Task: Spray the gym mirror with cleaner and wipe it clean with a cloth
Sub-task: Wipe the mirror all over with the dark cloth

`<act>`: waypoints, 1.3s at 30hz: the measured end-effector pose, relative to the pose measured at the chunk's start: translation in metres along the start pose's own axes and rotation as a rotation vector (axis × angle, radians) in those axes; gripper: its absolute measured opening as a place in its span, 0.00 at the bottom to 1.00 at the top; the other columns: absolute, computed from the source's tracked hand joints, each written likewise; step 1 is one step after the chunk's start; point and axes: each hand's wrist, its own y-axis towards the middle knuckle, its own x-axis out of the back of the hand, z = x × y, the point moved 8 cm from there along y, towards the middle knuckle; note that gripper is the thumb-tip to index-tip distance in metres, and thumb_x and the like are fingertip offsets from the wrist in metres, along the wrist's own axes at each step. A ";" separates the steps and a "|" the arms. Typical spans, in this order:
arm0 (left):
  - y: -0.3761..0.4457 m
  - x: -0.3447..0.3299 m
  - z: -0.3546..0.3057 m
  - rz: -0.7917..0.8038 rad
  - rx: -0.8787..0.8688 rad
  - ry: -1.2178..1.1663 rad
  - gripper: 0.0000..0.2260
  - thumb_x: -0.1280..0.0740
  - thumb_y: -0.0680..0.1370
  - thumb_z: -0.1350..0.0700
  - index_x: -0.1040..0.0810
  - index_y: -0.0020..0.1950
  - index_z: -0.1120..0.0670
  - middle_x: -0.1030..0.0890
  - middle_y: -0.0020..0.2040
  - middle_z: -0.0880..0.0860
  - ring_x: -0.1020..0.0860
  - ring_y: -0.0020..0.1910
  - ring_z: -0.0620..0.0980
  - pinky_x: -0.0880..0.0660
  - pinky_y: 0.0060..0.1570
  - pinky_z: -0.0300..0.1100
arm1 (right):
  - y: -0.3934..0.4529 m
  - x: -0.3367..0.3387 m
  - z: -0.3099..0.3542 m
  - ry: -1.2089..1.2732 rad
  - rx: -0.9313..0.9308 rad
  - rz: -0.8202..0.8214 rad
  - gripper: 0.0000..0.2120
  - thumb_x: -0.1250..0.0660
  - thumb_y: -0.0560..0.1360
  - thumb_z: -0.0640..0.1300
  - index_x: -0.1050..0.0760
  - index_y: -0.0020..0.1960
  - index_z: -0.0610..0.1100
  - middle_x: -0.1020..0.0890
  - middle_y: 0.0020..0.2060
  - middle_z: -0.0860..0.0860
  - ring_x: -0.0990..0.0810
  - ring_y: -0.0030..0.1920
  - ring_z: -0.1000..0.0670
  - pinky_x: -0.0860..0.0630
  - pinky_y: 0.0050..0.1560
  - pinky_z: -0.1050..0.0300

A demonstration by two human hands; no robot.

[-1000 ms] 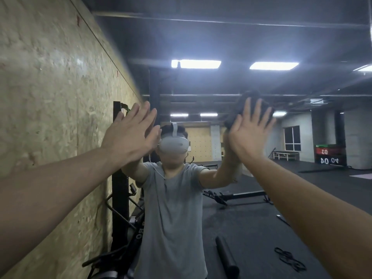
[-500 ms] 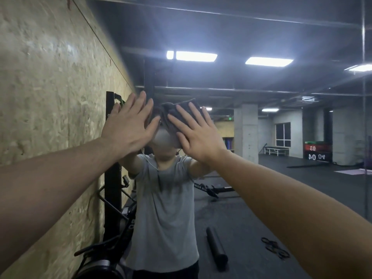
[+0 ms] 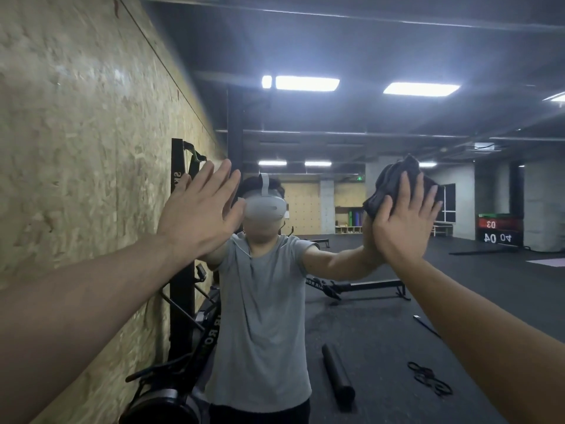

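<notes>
Along the left edge runs a chipboard wall (image 3: 76, 148), and where it ends the mirror (image 3: 382, 270) begins, its glass filling the rest of the view with the reflected gym. The left hand (image 3: 198, 215) lies flat against the glass, fingers straight and together, holding nothing and seemingly bracing the body. In the centre stands the person's own reflection in a grey T-shirt (image 3: 263, 316), headset on. Further right, the right hand (image 3: 403, 221) presses a dark cloth (image 3: 394, 182) onto the mirror with spread, straight fingers, the cloth bunched between palm and glass at about head height. The step in hand looks like the wiping, the spraying apparently done already; the next move probably calls for steady pressure while sweeping the cloth across a fresh strip, overlapping strokes so no streaks remain. No spray bottle is in view, so where the cleaner sits cannot be told. Wet film or smears on the glass are hard to make out in this dim light, and most of the cloth is hidden behind the hand. Both forearms are cut off by the bottom corners.
</notes>
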 end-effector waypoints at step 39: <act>-0.045 -0.019 0.008 0.025 -0.038 -0.131 0.32 0.65 0.81 0.38 0.47 0.83 0.48 0.51 0.84 0.47 0.53 0.82 0.47 0.50 0.80 0.54 | -0.108 -0.058 0.172 -0.087 0.386 0.159 0.31 0.56 0.84 0.55 0.55 0.83 0.43 0.55 0.82 0.40 0.58 0.81 0.32 0.57 0.80 0.34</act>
